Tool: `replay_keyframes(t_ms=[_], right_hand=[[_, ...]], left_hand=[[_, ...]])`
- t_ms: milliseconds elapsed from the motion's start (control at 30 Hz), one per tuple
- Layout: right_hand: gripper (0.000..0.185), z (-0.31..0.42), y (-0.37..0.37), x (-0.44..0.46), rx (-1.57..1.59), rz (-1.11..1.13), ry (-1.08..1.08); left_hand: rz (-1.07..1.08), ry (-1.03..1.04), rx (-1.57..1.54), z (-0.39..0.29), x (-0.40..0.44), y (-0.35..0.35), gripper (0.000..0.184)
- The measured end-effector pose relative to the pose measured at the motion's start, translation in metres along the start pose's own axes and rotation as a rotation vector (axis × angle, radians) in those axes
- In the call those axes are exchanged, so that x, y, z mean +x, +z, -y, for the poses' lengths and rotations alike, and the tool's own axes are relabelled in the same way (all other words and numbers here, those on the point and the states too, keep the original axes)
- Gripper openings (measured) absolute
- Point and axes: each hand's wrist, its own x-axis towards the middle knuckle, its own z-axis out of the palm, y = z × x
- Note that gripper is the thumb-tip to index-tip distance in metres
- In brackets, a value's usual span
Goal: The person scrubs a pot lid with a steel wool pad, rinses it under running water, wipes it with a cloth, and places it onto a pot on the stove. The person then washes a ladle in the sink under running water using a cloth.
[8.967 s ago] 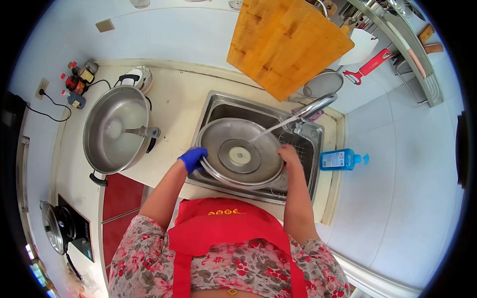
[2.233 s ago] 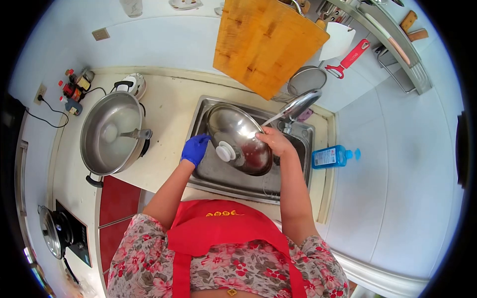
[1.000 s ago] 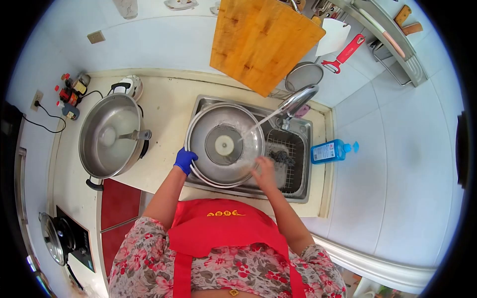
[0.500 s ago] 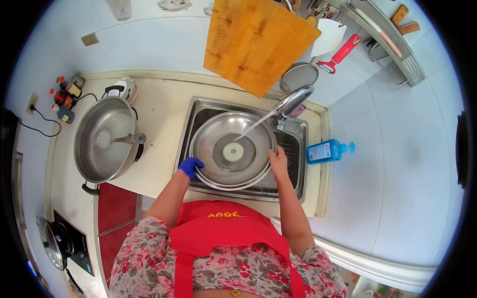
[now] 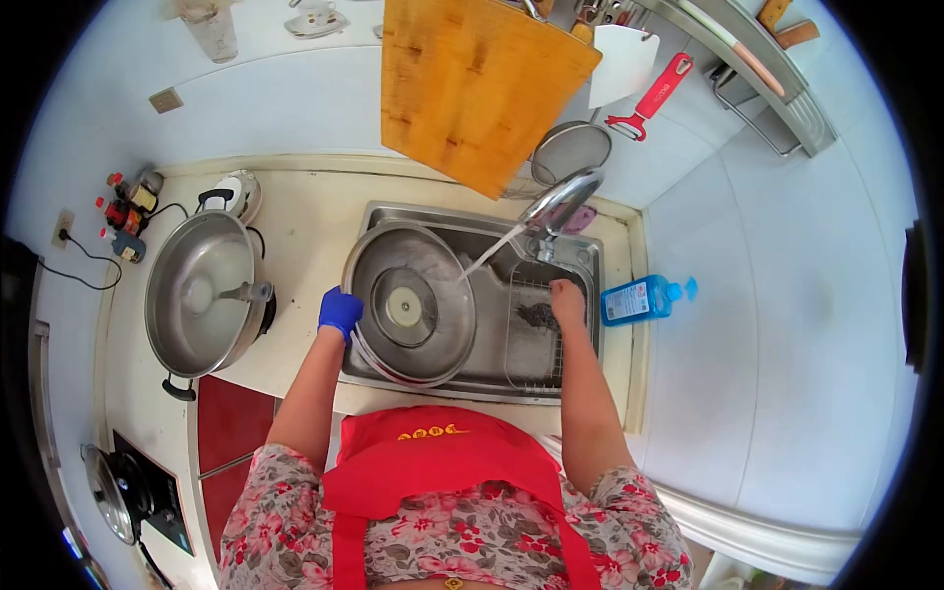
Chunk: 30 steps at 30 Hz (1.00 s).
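A large round steel pot lid (image 5: 433, 285) with a pale round knob in its middle is tilted over the left part of the steel sink (image 5: 492, 383). My left hand (image 5: 341, 311), in a blue glove, grips the lid's left rim. Water runs from the faucet (image 5: 570, 202) onto the lid's right side. My bare right hand (image 5: 565, 302) is over the right side of the sink, apart from the lid, with its fingers curled closed. Beside it a dark, tangled scouring pad (image 5: 536, 315) lies on a wire rack (image 5: 521, 369). What the right fingers hold, if anything, is hidden.
A deep steel pan (image 5: 172, 295) with a handled tool inside stands on the left counter. A blue soap bottle (image 5: 634, 301) is right of the sink. Behind are a wooden cutting board (image 5: 482, 88), a strainer (image 5: 572, 152) and a red peeler (image 5: 654, 98).
The lid has shifted left and tilted, with my left hand still on its rim. My right hand has let go of the lid and moved to the right side of the sink.
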Motion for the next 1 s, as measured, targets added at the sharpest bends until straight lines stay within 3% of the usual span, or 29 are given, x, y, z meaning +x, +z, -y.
replay_keyframes(t_ms=[33,100,167,267,333,467,567,633,700,833,867,1000], right_hand=[[0.026,-0.004,0.001,0.011,-0.041,-0.032,-0.018],[0.026,-0.003,-0.006,0.027,-0.118,0.02,0.013],[0.025,0.0,-0.009,0.036,-0.197,0.071,0.052],[0.026,-0.004,-0.006,0.047,-0.223,0.081,0.107],[0.027,-0.016,0.003,0.063,-0.247,-0.098,0.063],[0.027,-0.035,0.005,0.087,-0.371,0.02,-0.025],[0.028,-0.039,0.009,0.079,-0.3,0.0,0.007],[0.027,-0.016,0.002,0.053,-0.053,-0.096,0.02],[0.026,0.009,-0.009,0.029,-0.009,-0.081,0.05],[0.024,0.023,-0.005,-0.008,0.108,-0.103,0.005],[0.024,0.026,-0.005,-0.016,0.144,-0.056,0.096],[0.021,0.024,0.001,-0.046,0.14,-0.149,0.031]], left_hand=[[-0.144,-0.143,-0.185,-0.016,-0.007,-0.003,0.021],[-0.114,-0.138,-0.164,-0.027,-0.012,-0.008,0.027],[-0.238,0.023,-0.122,-0.036,-0.018,-0.006,0.028],[-0.325,0.101,-0.028,-0.049,-0.026,-0.005,0.034],[-0.324,0.102,-0.009,-0.069,-0.038,-0.01,0.036],[-0.316,0.12,0.048,-0.089,-0.053,-0.019,0.044],[-0.324,0.133,0.137,-0.103,-0.065,-0.024,0.05],[-0.328,0.136,0.181,-0.111,-0.075,-0.027,0.052],[-0.33,0.144,0.228,-0.114,-0.081,-0.03,0.055],[-0.492,0.412,0.097,-0.11,-0.086,-0.03,0.056],[-0.554,0.516,0.053,-0.108,-0.087,-0.03,0.056],[-0.552,0.565,0.03,-0.119,-0.097,-0.041,0.055]])
